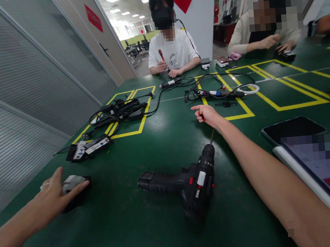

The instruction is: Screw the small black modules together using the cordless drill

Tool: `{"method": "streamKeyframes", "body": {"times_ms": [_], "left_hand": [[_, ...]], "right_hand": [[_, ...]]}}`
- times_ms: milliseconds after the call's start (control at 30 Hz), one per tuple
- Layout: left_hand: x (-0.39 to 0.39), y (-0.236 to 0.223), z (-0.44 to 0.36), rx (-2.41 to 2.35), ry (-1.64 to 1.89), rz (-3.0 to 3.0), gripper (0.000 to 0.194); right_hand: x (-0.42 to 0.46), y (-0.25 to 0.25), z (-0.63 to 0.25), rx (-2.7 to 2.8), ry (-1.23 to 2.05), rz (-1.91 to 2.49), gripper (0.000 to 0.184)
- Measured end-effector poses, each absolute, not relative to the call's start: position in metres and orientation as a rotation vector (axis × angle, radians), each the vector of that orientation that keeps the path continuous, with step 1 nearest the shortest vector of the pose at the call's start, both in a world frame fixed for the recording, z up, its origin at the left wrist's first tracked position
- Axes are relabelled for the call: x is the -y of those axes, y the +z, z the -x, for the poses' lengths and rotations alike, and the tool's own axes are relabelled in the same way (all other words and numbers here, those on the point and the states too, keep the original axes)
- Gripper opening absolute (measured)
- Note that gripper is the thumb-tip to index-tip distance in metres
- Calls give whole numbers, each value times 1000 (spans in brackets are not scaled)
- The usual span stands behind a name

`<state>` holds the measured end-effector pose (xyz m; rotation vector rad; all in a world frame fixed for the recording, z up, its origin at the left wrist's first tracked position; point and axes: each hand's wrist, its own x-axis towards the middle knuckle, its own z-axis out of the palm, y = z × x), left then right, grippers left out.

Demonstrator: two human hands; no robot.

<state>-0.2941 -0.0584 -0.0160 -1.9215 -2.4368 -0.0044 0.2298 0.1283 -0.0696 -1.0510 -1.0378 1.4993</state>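
My left hand (52, 195) is at the left of the green table, with thumb and index finger spread around a small black block with a greyish-white top (73, 181). The thumb passes in front of the block; whether it presses on it I cannot tell, and the other fingers are partly hidden. My right hand (208, 116) hovers near the middle, index finger stretched out to the left, the others curled, nothing in it. Below it lies a black cordless drill (198, 181) on its side, its bit (212, 137) pointing away from me beside my right wrist.
Black cables (118, 112) are heaped at the left behind black, white-labelled packs (89, 146). A corded tool (219, 93) lies beyond my right hand. To the right are a phone (293, 128) and a tablet-like device (309, 177). Across the table a person (173, 50) holds a screwdriver (161, 55).
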Motion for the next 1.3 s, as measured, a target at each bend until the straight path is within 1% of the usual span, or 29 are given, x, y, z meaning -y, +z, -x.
{"method": "streamKeyframes", "body": {"times_ms": [33, 67, 200, 267, 333, 433, 600, 700, 833, 933, 1000, 1067, 1133, 1233, 1300], "left_hand": [[57, -14, 284, 2397, 21, 1907, 95], [57, -11, 270, 2333, 0, 1924, 95], [53, 3, 184, 2096, -176, 2301, 74], [47, 9, 135, 1940, -319, 2511, 62], [35, 12, 92, 1768, -483, 2627, 55], [15, 10, 46, 1620, -591, 2737, 52], [-1, -1, 12, 1590, -769, 2658, 25], [0, -4, 9, 1623, -751, 2620, 20], [3, -2, 13, 1661, -664, 2652, 21], [3, 1, 23, 1714, -640, 2653, 24], [5, 4, 37, 1804, -666, 2602, 30], [10, 7, 57, 1950, -664, 2541, 39], [17, 10, 85, 2122, -599, 2508, 46], [31, 12, 140, 2417, -446, 2354, 51], [41, 13, 181, 2519, -348, 2165, 51]], "right_hand": [[-126, -65, -221, 1081, 1509, 1068, 44], [-123, -60, -211, 1133, 1524, 1072, 43], [-100, -39, -164, 1388, 1635, 1000, 39], [-84, -30, -143, 1465, 1718, 952, 40], [-69, -23, -129, 1508, 1793, 896, 42], [-56, -16, -120, 1513, 1850, 821, 50], [-55, -14, -121, 1459, 1892, 767, 73], [-58, -18, -122, 1418, 1902, 774, 83], [-56, -23, -120, 1408, 1984, 778, 89], [-55, -20, -122, 1403, 2054, 778, 88], [-61, -16, -129, 1382, 2036, 797, 83], [-73, -13, -144, 1308, 1882, 851, 74], [-90, -18, -165, 1164, 1643, 939, 63], [-119, -40, -205, 967, 1309, 1105, 51], [-133, -61, -229, 871, 1137, 1221, 43]]}}
